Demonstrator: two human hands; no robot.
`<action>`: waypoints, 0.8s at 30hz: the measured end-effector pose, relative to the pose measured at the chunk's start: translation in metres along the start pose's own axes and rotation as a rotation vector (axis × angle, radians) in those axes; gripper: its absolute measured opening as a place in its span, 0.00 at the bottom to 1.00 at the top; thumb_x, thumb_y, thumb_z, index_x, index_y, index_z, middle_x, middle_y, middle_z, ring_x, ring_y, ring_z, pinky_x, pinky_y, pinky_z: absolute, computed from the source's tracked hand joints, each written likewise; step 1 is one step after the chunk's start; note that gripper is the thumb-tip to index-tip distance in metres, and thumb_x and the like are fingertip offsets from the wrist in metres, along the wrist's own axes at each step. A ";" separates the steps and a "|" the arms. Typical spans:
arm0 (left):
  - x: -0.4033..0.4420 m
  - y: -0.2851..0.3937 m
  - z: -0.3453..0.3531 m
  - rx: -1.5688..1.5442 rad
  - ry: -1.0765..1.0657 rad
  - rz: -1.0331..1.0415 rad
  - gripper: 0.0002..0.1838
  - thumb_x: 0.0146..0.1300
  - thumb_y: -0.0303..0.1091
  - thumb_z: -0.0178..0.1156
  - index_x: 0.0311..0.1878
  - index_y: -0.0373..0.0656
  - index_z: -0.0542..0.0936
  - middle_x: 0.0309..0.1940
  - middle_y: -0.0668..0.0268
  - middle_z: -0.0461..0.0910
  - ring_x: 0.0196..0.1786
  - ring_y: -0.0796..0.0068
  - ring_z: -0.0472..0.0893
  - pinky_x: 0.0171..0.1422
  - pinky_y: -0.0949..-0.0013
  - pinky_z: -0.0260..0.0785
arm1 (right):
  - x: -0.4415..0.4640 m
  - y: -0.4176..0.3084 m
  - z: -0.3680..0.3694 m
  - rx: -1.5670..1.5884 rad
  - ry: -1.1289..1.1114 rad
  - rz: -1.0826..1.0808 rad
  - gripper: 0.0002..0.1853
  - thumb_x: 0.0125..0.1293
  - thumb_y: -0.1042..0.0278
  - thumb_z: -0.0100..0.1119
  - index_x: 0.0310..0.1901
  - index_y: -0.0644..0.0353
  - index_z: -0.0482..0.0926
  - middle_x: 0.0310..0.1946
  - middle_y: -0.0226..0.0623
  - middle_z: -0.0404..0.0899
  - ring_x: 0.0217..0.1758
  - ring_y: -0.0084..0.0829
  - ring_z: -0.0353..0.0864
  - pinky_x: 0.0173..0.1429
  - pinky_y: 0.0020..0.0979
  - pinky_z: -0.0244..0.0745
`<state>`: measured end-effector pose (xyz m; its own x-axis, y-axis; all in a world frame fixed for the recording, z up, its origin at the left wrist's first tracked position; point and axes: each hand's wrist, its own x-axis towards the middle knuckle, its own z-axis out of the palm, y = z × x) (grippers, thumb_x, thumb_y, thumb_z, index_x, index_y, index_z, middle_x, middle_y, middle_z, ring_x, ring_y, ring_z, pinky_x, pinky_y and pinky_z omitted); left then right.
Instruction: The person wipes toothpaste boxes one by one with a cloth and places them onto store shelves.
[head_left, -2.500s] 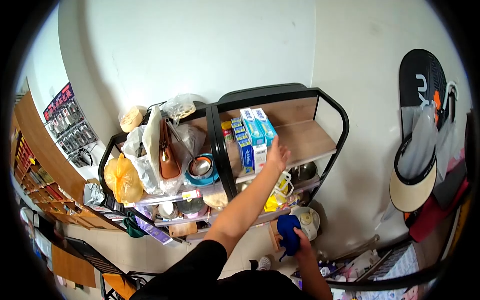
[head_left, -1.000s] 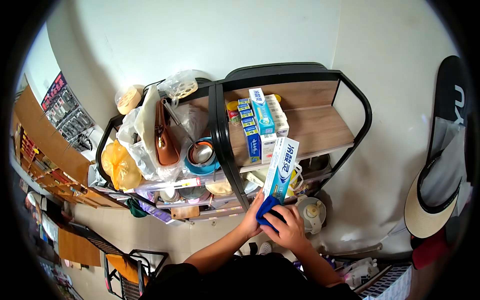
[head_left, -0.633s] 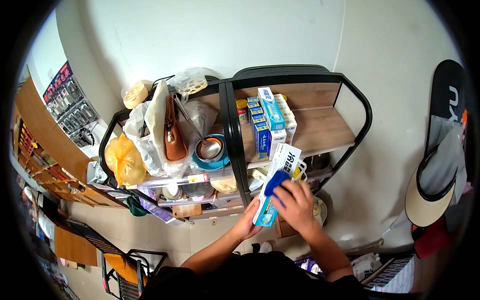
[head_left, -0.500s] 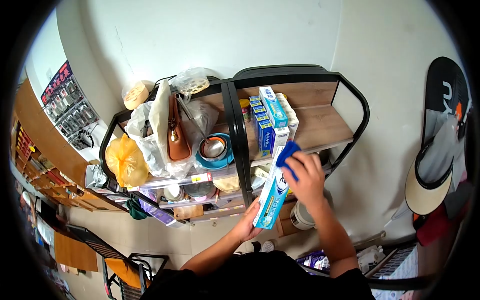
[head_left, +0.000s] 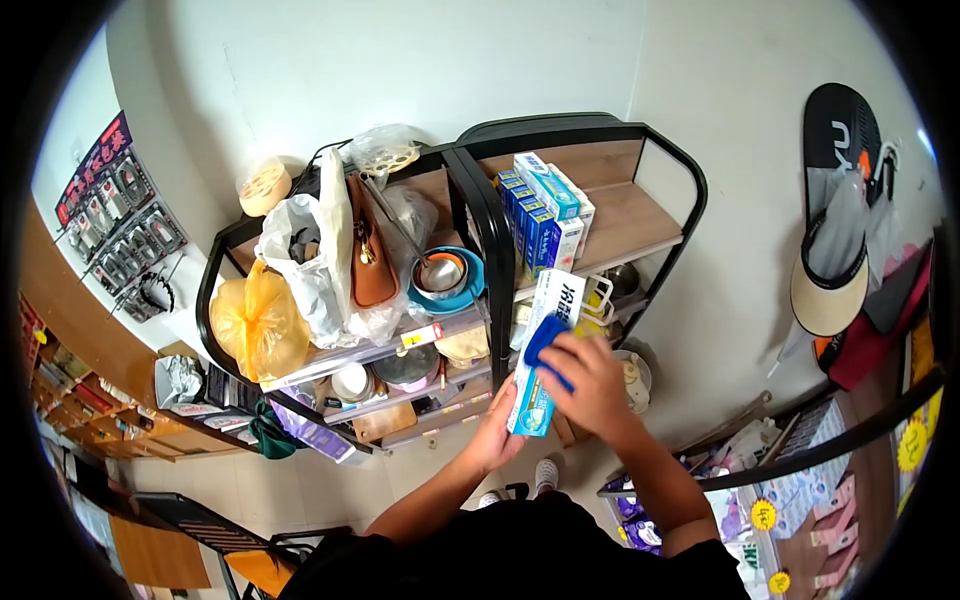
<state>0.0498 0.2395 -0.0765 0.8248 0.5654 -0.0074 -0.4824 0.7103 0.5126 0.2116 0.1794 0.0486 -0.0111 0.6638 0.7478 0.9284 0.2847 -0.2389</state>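
Note:
A long white and light-blue toothpaste box (head_left: 534,408) is held tilted in front of my body, its upper end close to the shelf edge. My left hand (head_left: 492,432) is closed around the lower end of the box. Bunched in my right hand (head_left: 590,385) is a dark blue cloth (head_left: 546,342), pressed on the middle of the box's front face. The cloth hides part of the box's print. Behind, on the wooden shelf (head_left: 630,220), stand several blue toothpaste boxes (head_left: 527,222), with a light-blue box (head_left: 546,185) lying on top.
The left shelf holds a yellow plastic bag (head_left: 262,325), a brown handbag (head_left: 374,265) and a blue bowl (head_left: 470,285) with a ladle. A sun visor (head_left: 828,295) hangs on the right wall. Packaged goods (head_left: 640,520) fill a rack at lower right, and a chair (head_left: 215,530) stands at lower left.
The cloth in my right hand has moved down along the box, from its upper end to its middle. The view has turned somewhat right, showing more of the right-hand rack.

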 end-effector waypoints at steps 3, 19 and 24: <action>-0.006 0.009 0.013 0.054 0.000 0.047 0.29 0.81 0.52 0.44 0.78 0.48 0.60 0.67 0.63 0.73 0.67 0.70 0.75 0.71 0.62 0.69 | -0.034 -0.039 0.002 0.061 -0.024 -0.019 0.15 0.54 0.67 0.74 0.44 0.54 0.85 0.46 0.33 0.81 0.44 0.41 0.78 0.48 0.40 0.77; -0.037 -0.018 0.020 0.145 -0.153 -0.199 0.38 0.71 0.59 0.49 0.74 0.42 0.63 0.62 0.52 0.76 0.62 0.53 0.80 0.66 0.57 0.74 | -0.130 -0.097 -0.028 -0.015 0.064 -0.109 0.19 0.52 0.62 0.77 0.47 0.50 0.86 0.48 0.27 0.82 0.41 0.33 0.79 0.44 0.31 0.77; -0.051 -0.057 0.023 -0.053 -0.023 -0.317 0.31 0.71 0.54 0.50 0.66 0.38 0.75 0.52 0.49 0.83 0.53 0.57 0.84 0.64 0.58 0.75 | -0.157 -0.094 -0.063 -0.024 -0.054 -0.167 0.17 0.54 0.60 0.75 0.47 0.45 0.87 0.47 0.27 0.82 0.41 0.32 0.78 0.43 0.31 0.77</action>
<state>0.0418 0.1610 -0.0854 0.9426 0.3033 -0.1397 -0.2146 0.8709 0.4422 0.1496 0.0050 -0.0078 -0.1852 0.6455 0.7410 0.9207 0.3776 -0.0988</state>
